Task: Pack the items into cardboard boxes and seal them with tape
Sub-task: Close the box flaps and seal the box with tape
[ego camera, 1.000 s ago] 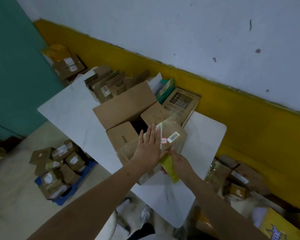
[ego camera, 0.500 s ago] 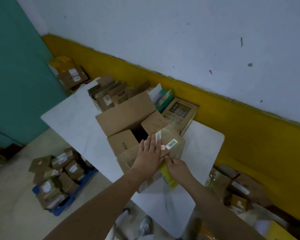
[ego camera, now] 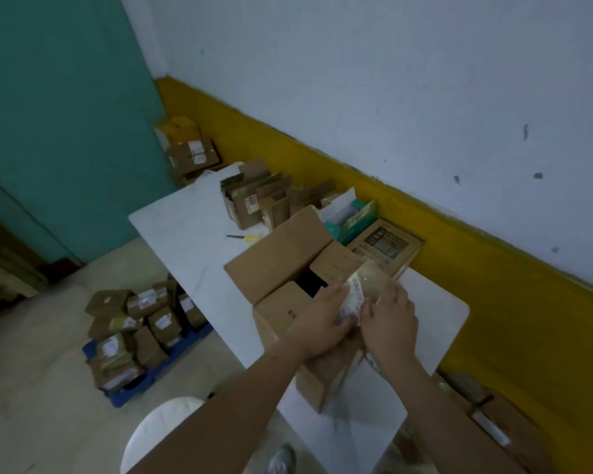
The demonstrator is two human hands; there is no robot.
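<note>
Just over open box [ego camera: 278, 311], wrapped packet [ego camera: 352, 300].

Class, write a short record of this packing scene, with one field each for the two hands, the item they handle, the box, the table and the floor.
left hand: grips the wrapped packet from the left
right hand: grips the same packet from the right
wrapped packet: shiny, labelled, blurred; held over the open box
open box: cardboard, flaps up, dark opening showing, stands on the white table
table extras: small yellow-handled tool; row of cartons at the far edge
floor: taped parcels on a blue pallet
</note>
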